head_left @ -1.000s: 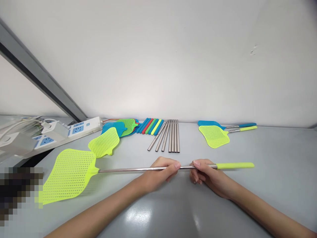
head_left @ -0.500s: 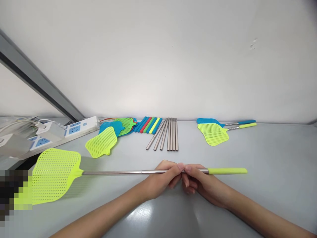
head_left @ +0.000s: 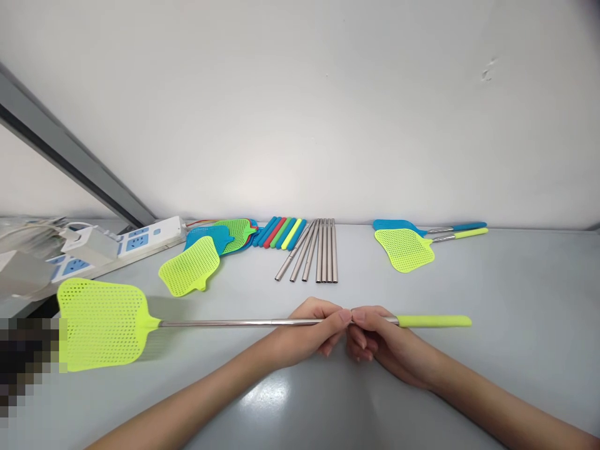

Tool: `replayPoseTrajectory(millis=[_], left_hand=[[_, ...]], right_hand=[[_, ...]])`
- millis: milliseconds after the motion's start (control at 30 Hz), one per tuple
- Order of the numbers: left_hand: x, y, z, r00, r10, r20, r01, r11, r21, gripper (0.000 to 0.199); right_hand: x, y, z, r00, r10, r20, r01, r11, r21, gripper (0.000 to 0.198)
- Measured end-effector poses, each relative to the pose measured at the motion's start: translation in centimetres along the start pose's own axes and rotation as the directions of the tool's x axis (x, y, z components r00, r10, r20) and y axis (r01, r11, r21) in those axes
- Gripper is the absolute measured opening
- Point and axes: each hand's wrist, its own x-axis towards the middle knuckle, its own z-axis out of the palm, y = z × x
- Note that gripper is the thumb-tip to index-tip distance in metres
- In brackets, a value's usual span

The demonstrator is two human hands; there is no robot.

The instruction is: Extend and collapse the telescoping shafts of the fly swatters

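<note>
A yellow-green fly swatter [head_left: 105,325] stretches sideways across the front of the table, its perforated head on the left and its yellow grip on the right. The thin metal telescopic rod between them is drawn out long. My left hand [head_left: 316,328] is closed around the rod near its middle. Close beside it, thumbs nearly touching, my right hand [head_left: 377,337] pinches the thicker part of the rod just left of the grip. Palms and some fingers are partly hidden.
Behind lie several metal rods [head_left: 323,253], several coloured grips [head_left: 281,233] and loose swatter heads [head_left: 190,267]. Two swatters, one blue [head_left: 398,226] and one yellow [head_left: 405,251], rest at the back right. Power strips [head_left: 152,236] with plugs stand at the left.
The swatter's head has turned about the rod and looks narrower at its left end. Both hands keep their hold, almost in the same place.
</note>
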Motion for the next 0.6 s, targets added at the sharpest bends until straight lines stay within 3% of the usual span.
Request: replayPoseTrajectory(millis=[600], left_hand=[[-0.1, 0.8, -1.0, 0.999, -0.018, -0.031, 0.019, 1.000, 0.018, 0.047]], right_hand=[[0.0, -1.1, 0.1, 0.986, 0.077, -0.147, -0.061, 0.992, 0.108, 0.032]])
